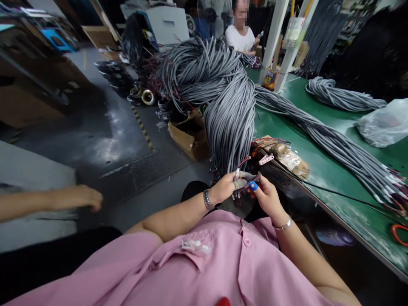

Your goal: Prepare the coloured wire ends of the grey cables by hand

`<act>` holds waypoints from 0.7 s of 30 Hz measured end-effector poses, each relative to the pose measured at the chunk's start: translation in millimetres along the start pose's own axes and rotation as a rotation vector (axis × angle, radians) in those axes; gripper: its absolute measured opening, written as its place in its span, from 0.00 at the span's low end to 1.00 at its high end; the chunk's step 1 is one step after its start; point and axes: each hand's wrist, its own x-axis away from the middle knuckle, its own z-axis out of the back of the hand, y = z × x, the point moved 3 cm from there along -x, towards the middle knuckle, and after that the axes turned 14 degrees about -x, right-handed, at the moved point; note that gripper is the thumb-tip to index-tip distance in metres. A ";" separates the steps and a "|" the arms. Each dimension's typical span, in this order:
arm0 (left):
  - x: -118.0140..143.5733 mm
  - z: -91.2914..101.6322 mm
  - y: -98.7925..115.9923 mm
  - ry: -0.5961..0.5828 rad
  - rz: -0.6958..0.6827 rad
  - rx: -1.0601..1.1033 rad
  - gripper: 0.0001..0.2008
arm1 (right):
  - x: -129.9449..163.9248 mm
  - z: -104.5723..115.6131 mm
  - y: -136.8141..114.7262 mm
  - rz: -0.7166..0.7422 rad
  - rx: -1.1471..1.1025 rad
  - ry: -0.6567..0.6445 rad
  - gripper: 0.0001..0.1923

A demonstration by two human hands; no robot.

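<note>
My left hand is closed around the end of a grey cable, and its thin red and dark wires stick up above the fingers. Grey coverings wrap some of its fingertips. Close against it, my right hand pinches with a blue cover on the thumb; what lies between its fingers is small and dark, too small to make out. Just beyond both hands hangs a thick bundle of grey cables, draped off the table.
The green table holds more grey cables, a taped block with a pink clip, a plastic bag and orange-handled scissors. A cardboard box stands below. Another person's arm reaches in at left; a person sits behind.
</note>
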 end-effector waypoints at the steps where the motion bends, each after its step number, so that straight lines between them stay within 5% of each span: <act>1: -1.4 -4.1 0.0 -0.043 0.017 0.004 0.17 | -1.8 1.0 1.7 -0.027 -0.065 0.042 0.10; 9: -6.7 -9.9 -13.4 0.083 0.055 -0.150 0.18 | -6.1 13.5 14.1 -0.131 -0.359 0.185 0.10; 15: -9.1 -8.8 -9.2 0.025 0.090 -0.246 0.17 | -22.5 13.4 -1.3 -0.154 -0.241 0.127 0.11; 21: -14.2 -6.6 -9.2 0.159 0.140 -0.099 0.15 | -28.2 11.2 2.5 -0.115 -0.225 0.215 0.10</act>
